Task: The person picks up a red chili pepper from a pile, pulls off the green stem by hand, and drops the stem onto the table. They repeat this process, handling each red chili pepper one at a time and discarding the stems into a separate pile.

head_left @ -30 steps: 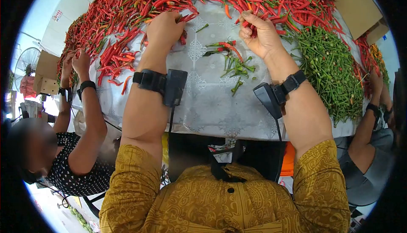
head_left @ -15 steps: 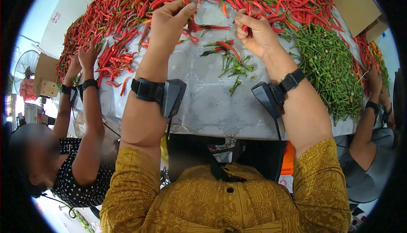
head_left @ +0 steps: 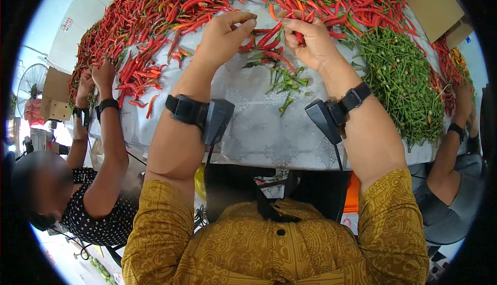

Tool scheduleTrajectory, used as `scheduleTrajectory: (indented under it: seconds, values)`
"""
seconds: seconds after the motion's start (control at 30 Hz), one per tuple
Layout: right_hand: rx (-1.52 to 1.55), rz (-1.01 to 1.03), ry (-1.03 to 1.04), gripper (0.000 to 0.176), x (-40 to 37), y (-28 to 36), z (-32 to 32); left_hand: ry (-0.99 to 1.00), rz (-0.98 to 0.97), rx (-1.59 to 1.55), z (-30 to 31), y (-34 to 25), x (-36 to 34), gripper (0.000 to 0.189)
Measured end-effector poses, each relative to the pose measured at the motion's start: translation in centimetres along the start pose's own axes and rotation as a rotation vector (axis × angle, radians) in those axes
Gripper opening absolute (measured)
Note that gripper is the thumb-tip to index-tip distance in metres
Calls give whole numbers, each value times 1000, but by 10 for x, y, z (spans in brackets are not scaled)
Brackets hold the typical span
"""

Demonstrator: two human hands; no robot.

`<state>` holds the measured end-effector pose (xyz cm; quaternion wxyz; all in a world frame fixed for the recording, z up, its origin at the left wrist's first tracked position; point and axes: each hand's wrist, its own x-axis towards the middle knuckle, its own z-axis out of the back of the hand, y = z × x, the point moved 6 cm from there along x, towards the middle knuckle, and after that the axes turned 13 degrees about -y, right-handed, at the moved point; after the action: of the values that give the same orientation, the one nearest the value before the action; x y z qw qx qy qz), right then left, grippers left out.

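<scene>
My right hand (head_left: 313, 42) is closed around red chilies (head_left: 300, 37), and its thumb and forefinger are pinched together at the top. To its left, my left hand (head_left: 223, 39) has thumb and fingertip close together; whatever may be between them is too small to make out. A red chili (head_left: 269, 35) slants between the two hands, its upper end close to my right fingertips. Below them, a few red chilies (head_left: 277, 56) and a small scatter of green stems (head_left: 290, 81) lie on the pale patterned table cover (head_left: 253, 122).
A large heap of red chilies (head_left: 155, 13) spans the table's far side. A pile of green stems (head_left: 401, 83) is at right, with a cardboard box (head_left: 432, 5) behind. Co-workers' hands are at the heap on the left (head_left: 103, 75) and at the right edge (head_left: 462, 101).
My left hand has come down and right, away from the heap and closer to my right hand. My right hand stays almost in place, still gripping chilies.
</scene>
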<state>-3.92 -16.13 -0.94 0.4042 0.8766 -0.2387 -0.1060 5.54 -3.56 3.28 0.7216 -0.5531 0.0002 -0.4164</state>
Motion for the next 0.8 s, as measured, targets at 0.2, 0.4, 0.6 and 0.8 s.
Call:
scheduleTrajectory:
  seconds: [0.2,0.4,0.6,0.8]
  values:
    - [11,-16,-14,9,2,-2,1,172,-112,288,-11,-5,-10,30]
    - [25,87,-94,8,2,7,5,135,-49,390,-9,0,-9,26]
    - [87,227,-154,9,1,17,7,104,-83,265,-9,-4,-8,19]
    - [101,203,-189,10,2,16,11,93,-202,277,-9,-9,-8,17]
